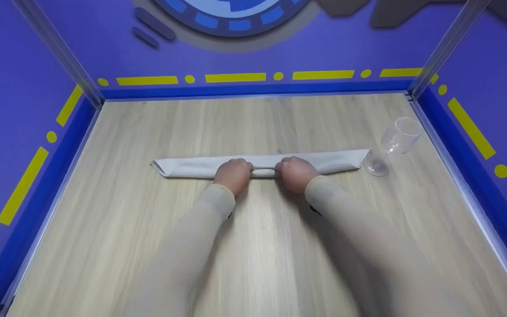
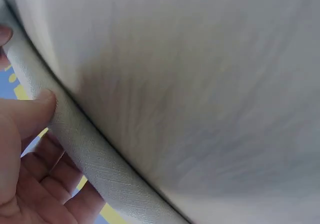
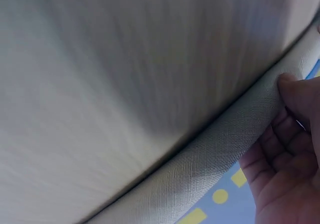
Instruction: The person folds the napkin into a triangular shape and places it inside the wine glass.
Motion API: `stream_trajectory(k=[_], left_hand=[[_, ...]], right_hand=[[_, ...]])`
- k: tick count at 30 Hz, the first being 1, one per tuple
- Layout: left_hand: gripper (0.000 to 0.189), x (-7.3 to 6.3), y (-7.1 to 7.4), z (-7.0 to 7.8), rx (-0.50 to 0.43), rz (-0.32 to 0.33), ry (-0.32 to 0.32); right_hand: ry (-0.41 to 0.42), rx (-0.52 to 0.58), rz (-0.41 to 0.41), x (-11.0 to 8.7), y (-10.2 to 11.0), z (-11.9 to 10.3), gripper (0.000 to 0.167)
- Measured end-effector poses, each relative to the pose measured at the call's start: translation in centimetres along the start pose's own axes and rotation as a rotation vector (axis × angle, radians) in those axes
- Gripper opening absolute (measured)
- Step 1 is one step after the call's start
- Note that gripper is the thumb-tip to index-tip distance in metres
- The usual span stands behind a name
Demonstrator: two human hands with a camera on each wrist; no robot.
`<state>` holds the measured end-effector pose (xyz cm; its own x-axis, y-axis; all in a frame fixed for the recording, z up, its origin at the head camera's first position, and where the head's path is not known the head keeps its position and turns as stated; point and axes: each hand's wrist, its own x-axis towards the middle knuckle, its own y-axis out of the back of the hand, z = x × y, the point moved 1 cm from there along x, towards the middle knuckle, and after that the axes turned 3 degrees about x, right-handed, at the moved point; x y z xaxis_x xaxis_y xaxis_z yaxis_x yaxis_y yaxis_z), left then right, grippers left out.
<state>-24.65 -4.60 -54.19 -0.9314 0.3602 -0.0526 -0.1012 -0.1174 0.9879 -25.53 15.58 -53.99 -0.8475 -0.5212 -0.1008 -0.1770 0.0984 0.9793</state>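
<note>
A pale cloth lies across the table as a long, narrow rolled strip with slanting ends. Both hands are at its middle, a short gap apart. My left hand grips the near side of the roll; in the left wrist view its thumb presses on the fabric while the other fingers curl beneath. On the other side of the gap, my right hand pinches the same roll, thumb on top and fingers bent below, as the right wrist view shows. Between the hands a loose fold of cloth shows.
A clear wine glass stands close to the cloth's right end, its foot almost at the tip. The wood-grain table is bordered by metal rails and blue-purple panels with yellow marks at the back and both sides.
</note>
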Motion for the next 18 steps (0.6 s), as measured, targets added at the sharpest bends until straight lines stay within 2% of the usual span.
stream_trajectory(k=[4, 7, 12, 15, 18], left_hand=[[0.013, 0.2, 0.0, -0.4, -0.119, -0.027, 0.046], [0.012, 0.4, -0.1, -0.5, -0.147, -0.031, 0.065], [0.019, 0.4, -0.2, 0.0, -0.019, 0.004, 0.041], [0.023, 0.1, -0.1, 0.3, 0.071, 0.018, 0.019], [0.026, -0.2, -0.1, 0.6, 0.119, 0.007, 0.004]], right_hand=[[-0.056, 0.093, -0.050, 0.2, 0.4, 0.4, 0.010], [-0.063, 0.098, -0.015, 0.4, 0.4, 0.5, 0.012], [-0.021, 0.005, 0.070, 0.2, 0.2, 0.2, 0.009], [-0.004, -0.038, 0.054, 0.0, 0.0, 0.1, 0.014], [0.011, -0.049, 0.023, -0.3, -0.1, 0.1, 0.015]])
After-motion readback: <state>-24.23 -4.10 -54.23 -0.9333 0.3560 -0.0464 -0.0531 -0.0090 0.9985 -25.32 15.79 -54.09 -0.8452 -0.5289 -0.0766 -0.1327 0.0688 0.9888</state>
